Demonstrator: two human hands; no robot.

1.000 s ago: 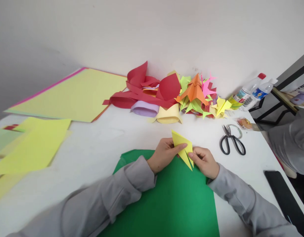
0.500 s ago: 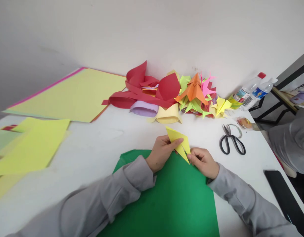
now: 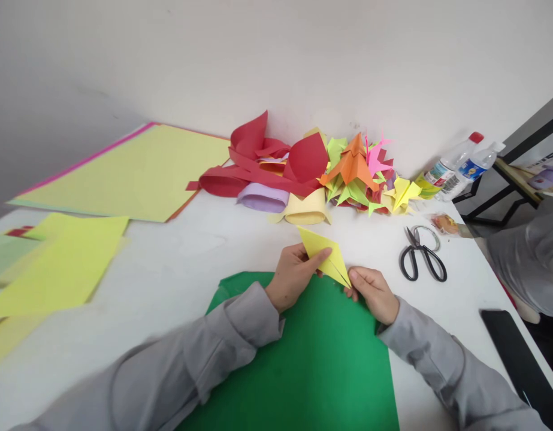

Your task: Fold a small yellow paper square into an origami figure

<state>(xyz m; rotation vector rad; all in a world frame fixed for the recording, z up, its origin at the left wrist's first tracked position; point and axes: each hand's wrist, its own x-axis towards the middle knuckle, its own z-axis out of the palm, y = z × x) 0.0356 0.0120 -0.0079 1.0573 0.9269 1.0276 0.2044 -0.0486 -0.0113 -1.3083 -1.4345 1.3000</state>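
I hold a small folded yellow paper piece (image 3: 325, 254), pointed at both ends, above the far edge of a green sheet (image 3: 312, 359). My left hand (image 3: 294, 276) pinches its upper left part between thumb and fingers. My right hand (image 3: 370, 292) is closed and grips the lower right tip of the piece. Both sleeves are grey.
A heap of folded coloured paper figures (image 3: 361, 173) and curled red paper strips (image 3: 267, 161) lies against the wall. Black scissors (image 3: 422, 258) lie to the right, near two plastic bottles (image 3: 458, 164). Yellow sheets (image 3: 69, 263) lie on the left; a black phone (image 3: 519, 359) at the right edge. Another person's grey sleeve (image 3: 528, 263) shows on the right.
The yellow piece has turned and flattened, its lower tip swinging rightward and up. My right hand shifted slightly to hold that tip; my left hand stayed almost in place.
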